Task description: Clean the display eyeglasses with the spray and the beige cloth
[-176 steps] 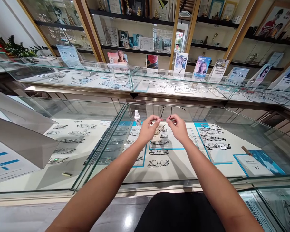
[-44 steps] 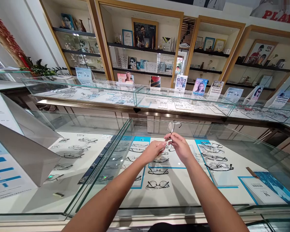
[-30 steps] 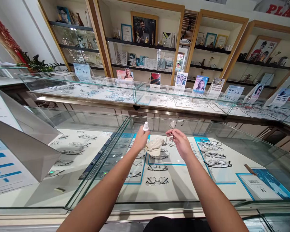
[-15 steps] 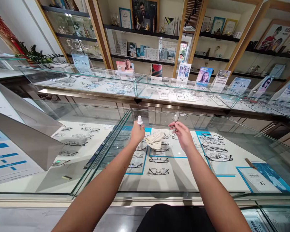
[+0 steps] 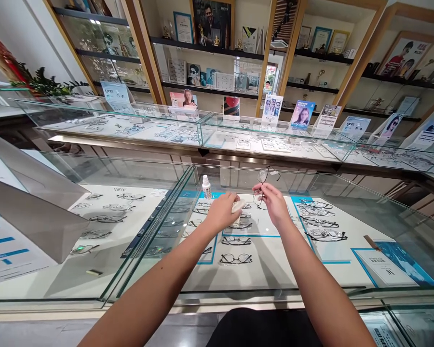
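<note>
Bottle (image 5: 206, 188) has been set upright on the eyewear-filled counter (image 5: 275, 277); behind the front edge (image 5: 271, 292), cloth (image 5: 237, 206) is gripped by left hand (image 5: 222, 212), spectacles (image 5: 262, 177) by right hand (image 5: 275, 201), mid-frame.

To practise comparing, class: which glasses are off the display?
The pair held on end in the right hand; the other pairs lie in glass cases.

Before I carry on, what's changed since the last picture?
The left hand let go of the white bottle, now standing upright, moved right and took hold of the beige cloth. The right hand still holds the glasses.
</note>
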### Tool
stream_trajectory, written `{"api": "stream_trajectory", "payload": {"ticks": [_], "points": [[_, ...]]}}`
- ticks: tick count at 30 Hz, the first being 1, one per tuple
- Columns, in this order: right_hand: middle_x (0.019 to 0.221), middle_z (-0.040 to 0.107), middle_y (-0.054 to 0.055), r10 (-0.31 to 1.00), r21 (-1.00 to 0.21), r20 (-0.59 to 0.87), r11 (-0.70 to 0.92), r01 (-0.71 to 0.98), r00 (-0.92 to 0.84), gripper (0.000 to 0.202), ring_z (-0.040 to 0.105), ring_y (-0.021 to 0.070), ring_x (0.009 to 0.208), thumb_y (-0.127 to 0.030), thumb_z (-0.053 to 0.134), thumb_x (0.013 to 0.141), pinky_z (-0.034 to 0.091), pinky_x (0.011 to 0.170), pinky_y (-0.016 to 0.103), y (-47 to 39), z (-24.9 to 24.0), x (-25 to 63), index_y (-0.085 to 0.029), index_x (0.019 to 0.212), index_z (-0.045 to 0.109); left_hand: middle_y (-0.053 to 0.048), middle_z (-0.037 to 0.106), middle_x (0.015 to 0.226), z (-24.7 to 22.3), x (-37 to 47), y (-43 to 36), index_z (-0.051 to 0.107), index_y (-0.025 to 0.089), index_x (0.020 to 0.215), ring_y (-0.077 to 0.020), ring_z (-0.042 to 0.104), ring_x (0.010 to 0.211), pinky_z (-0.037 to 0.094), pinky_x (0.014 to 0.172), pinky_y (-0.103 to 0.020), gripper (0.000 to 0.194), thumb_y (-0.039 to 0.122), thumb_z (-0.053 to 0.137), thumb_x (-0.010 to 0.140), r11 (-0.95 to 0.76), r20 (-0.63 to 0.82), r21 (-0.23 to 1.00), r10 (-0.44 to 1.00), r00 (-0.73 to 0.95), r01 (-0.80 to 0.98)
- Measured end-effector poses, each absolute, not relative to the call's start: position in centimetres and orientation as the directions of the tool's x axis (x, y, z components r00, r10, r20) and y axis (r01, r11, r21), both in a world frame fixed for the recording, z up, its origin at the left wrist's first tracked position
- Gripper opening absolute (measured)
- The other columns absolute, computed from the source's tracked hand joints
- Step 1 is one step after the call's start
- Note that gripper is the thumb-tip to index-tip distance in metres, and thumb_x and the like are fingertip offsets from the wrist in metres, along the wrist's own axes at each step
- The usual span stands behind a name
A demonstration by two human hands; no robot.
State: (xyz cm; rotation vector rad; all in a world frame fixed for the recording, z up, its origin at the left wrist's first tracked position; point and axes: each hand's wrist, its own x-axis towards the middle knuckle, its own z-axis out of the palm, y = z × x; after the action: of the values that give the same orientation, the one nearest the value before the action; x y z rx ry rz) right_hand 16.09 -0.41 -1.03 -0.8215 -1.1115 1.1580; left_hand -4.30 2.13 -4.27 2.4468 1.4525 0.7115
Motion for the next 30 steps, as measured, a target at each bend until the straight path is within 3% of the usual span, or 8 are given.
{"api": "stream_trajectory", "payload": {"ticks": [3,6,11,16,19,22,26,30], "points": [[0.101,0.071,0.006,0.968,-0.934,0.249,0.245,-0.261,0.017,0.023,0.056,0.0188,0.088,-0.046,0.072,0.087,0.041,0.073,0.030,-0.3,-1.2,16.1,-0.024,0.087,0.079,-0.009,0.073,0.106,-4.7,-4.6,2.5,0.067,0.023,0.104,-0.0290,0.066,0.101,0.044,0.080,-0.035,0.015,0.031,0.063,0.093,-0.453,0.269,0.477,0.891,0.365,0.753],[0.104,0.072,0.005,0.969,-0.939,0.246,0.242,-0.245,0.015,0.023,0.057,0.0185,0.088,-0.045,0.072,0.088,0.042,0.075,0.031,-0.1,-1.5,16.2,-0.024,0.087,0.078,-0.007,0.075,0.104,-4.4,-4.7,2.7,0.066,0.023,0.104,-0.0275,0.068,0.095,0.044,0.077,-0.034,0.016,0.036,0.059,0.097,-0.366,0.274,0.636,0.930,0.244,0.680],[0.106,0.073,0.005,0.970,-0.947,0.244,0.240,-0.215,0.007,0.022,0.058,0.0179,0.087,-0.045,0.071,0.088,0.042,0.076,0.031,0.0,-1.9,16.4,-0.024,0.087,0.078,-0.007,0.077,0.098,-3.9,-4.4,3.5,0.061,0.021,0.105,-0.0208,0.069,0.080,0.051,0.072,-0.031,0.021,0.039,0.065,0.095,-0.050,0.040,0.993,0.995,0.092,0.110],[0.104,0.073,0.005,0.972,-0.957,0.232,0.226,-0.182,-0.017,0.025,0.058,0.0184,0.086,-0.047,0.070,0.088,0.041,0.074,0.031,0.1,-1.8,16.3,-0.024,0.087,0.077,-0.008,0.076,0.104,-3.2,-4.3,4.2,0.065,0.019,0.108,-0.0184,0.072,0.082,0.060,0.075,-0.033,0.023,0.032,0.073,0.090,0.264,-0.220,0.869,0.964,0.152,-0.418],[0.104,0.073,0.005,0.973,-0.960,0.231,0.224,-0.167,-0.024,0.027,0.058,0.0182,0.086,-0.049,0.070,0.089,0.040,0.073,0.030,0.1,-1.8,16.2,-0.023,0.087,0.077,-0.014,0.076,0.111,-2.8,-4.3,4.1,0.070,0.013,0.112,-0.0201,0.074,0.094,0.061,0.089,-0.033,0.028,0.018,0.075,0.085,0.302,-0.187,0.781,0.949,0.255,-0.547],[0.104,0.073,0.005,0.973,-0.961,0.230,0.224,-0.161,-0.025,0.027,0.058,0.0180,0.086,-0.050,0.070,0.088,0.040,0.073,0.030,0.1,-1.8,16.2,-0.024,0.088,0.077,-0.016,0.076,0.118,-2.5,-4.3,3.7,0.067,0.009,0.123,-0.0203,0.074,0.101,0.060,0.096,-0.031,0.049,0.001,0.074,0.075,0.295,-0.097,0.759,0.933,0.347,-0.580],[0.103,0.073,0.005,0.977,-0.968,0.211,0.203,-0.148,-0.042,0.027,0.059,0.0181,0.087,-0.049,0.070,0.088,0.040,0.073,0.030,0.1,-1.9,16.3,-0.023,0.089,0.078,-0.011,0.077,0.109,-2.3,-4.3,3.5,0.049,0.018,0.150,-0.0168,0.075,0.083,0.063,0.076,-0.028,0.079,0.002,0.076,0.078,0.295,-0.129,0.767,0.941,0.312,-0.570],[0.105,0.074,0.006,0.974,-0.974,0.198,0.184,-0.128,-0.107,0.026,0.060,0.0176,0.087,-0.048,0.069,0.089,0.040,0.073,0.030,-0.1,-1.9,16.1,-0.023,0.088,0.077,-0.004,0.074,0.094,-2.2,-4.5,3.7,0.036,0.028,0.160,-0.0089,0.063,0.059,0.051,0.052,-0.017,0.088,0.011,0.079,0.085,0.251,-0.157,0.792,0.965,0.212,-0.556]]}}
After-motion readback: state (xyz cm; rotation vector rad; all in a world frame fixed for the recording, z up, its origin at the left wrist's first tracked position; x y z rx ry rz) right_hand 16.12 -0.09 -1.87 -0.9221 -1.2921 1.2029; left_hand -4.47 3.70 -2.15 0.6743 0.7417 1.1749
